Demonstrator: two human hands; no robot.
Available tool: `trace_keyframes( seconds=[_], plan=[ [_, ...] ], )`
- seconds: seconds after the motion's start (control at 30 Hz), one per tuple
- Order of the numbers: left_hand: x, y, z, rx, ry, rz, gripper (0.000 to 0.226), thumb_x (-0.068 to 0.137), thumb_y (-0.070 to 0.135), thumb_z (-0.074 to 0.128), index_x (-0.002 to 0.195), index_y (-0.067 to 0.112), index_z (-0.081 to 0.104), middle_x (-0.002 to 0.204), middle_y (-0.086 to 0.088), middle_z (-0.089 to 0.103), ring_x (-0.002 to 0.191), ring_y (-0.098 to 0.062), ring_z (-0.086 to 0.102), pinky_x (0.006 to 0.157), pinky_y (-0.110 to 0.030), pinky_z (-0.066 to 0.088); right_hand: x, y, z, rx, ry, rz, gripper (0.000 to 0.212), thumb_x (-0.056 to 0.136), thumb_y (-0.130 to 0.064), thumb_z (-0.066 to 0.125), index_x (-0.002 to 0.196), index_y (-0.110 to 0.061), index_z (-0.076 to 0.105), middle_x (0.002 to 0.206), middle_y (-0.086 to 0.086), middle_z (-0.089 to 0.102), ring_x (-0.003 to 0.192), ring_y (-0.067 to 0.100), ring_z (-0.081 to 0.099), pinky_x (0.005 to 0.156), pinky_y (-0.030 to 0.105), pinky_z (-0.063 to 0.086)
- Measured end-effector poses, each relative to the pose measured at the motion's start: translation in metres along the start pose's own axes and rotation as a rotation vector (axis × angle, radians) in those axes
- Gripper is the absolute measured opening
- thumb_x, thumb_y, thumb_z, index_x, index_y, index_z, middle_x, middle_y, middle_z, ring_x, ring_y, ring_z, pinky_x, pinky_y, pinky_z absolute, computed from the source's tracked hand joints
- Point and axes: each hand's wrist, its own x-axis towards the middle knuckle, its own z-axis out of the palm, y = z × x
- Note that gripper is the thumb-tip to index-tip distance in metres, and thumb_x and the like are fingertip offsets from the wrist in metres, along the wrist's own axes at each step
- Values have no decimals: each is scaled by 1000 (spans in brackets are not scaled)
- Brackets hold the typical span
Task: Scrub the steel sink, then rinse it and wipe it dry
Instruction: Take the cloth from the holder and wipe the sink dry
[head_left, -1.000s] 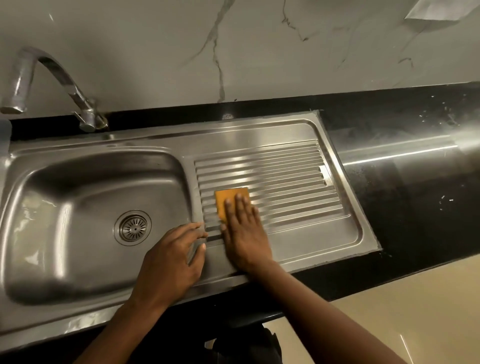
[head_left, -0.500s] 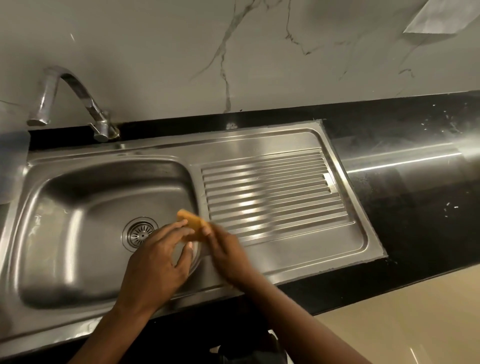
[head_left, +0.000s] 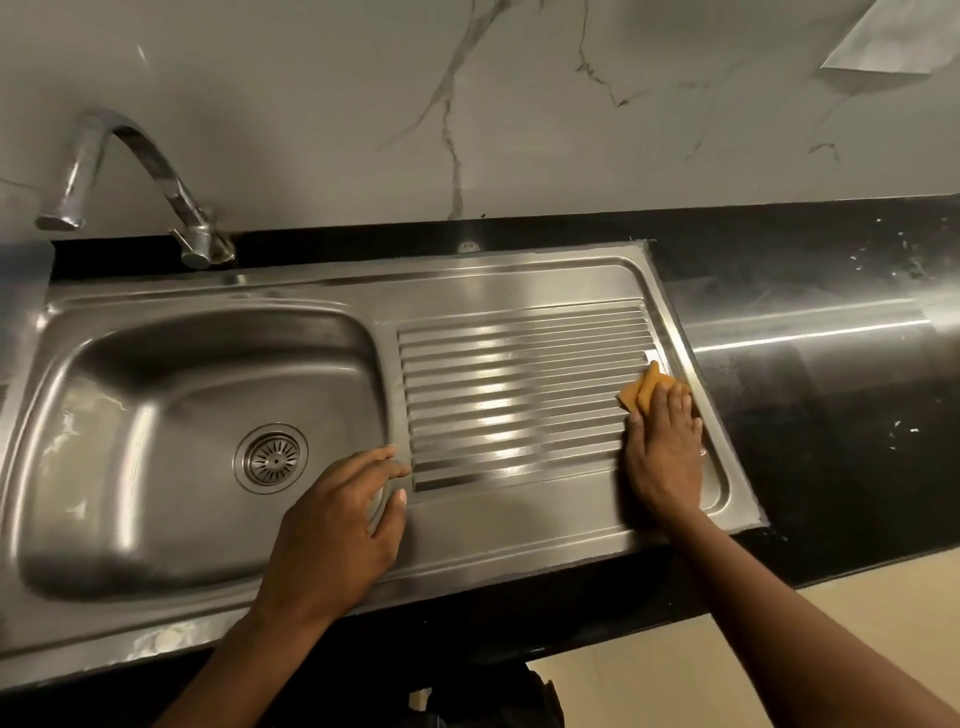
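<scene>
Both hands lie on the steel sink (head_left: 519, 527): the right hand (head_left: 662, 457) presses a small orange sponge (head_left: 640, 391) under straight, close-set fingers at the far right end of the ribbed draining board (head_left: 519, 395), while the left hand (head_left: 337, 530) holds nothing and rests, fingers loosely spread, on the strip between basin (head_left: 156, 415) and ribs. The sink's long axis runs left to right along the black counter (head_left: 831, 441), with the basin at the left, the ribs lying the same way, and the tap (head_left: 130, 166) at the back left.
</scene>
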Motion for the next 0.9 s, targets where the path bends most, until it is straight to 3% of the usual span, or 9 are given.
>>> trace_keyframes(
  seconds=[0.1,0.23,0.47,0.57,0.63,0.7,0.77,0.8,0.9],
  plan=[
    [-1,-3,0,0,7,-10,33,93,38,59,121,31,76,139,14,67,127,-6,61,101,-22,45,-3,-28,12,7,19,52,68,111,-51,22,166,-18,0,174,7,2,160,23,0,130,46,4],
    [-4,-6,1,8,24,-21,30,93,36,63,119,31,77,138,14,68,125,-6,63,99,-21,45,-25,-76,34,-28,-25,-51,65,111,-49,13,166,-16,1,174,7,-1,160,22,-3,130,44,3],
    [-8,-13,-8,20,47,-37,28,93,33,66,117,30,78,137,12,69,125,-9,64,99,-23,46,-94,-172,80,-38,-190,-352,63,110,-40,14,165,-19,-5,172,3,-14,158,16,-19,130,41,-3],
    [-11,-20,-12,44,43,-54,26,96,29,71,121,29,77,139,11,68,126,-9,63,99,-23,46,-114,-202,90,-59,-275,-522,73,98,-38,12,166,-16,-6,172,6,-14,157,19,-21,130,44,-3],
    [-14,-26,-14,54,43,-67,29,94,26,75,122,31,76,141,12,67,128,-8,61,100,-22,45,-119,-215,90,-19,-303,-580,76,94,-38,8,166,-16,4,173,6,-5,159,21,-13,130,43,1],
    [-17,-32,-16,55,51,-71,29,95,27,75,123,31,76,142,13,66,130,-7,60,101,-22,45,-120,-222,82,81,-299,-629,65,102,-33,23,164,-15,25,170,9,23,159,25,18,128,43,22],
    [-19,-36,-18,39,76,-65,27,95,30,71,122,30,76,141,12,66,130,-9,60,103,-23,45,-110,-229,72,236,-311,-610,47,108,-28,40,154,-18,43,145,10,59,129,25,59,103,38,50],
    [-21,-38,-20,29,91,-69,28,94,33,67,120,30,76,140,12,67,129,-9,61,102,-24,46,-101,-237,67,349,-329,-550,40,110,-31,41,148,-21,50,126,5,69,108,14,67,87,31,53],
    [-28,-41,-24,-9,129,-106,32,91,38,61,118,30,77,139,13,67,128,-7,62,101,-24,48,-61,-268,53,606,-233,-370,33,111,-37,40,130,-21,61,86,-8,67,71,-10,60,60,7,40]
  ],
)
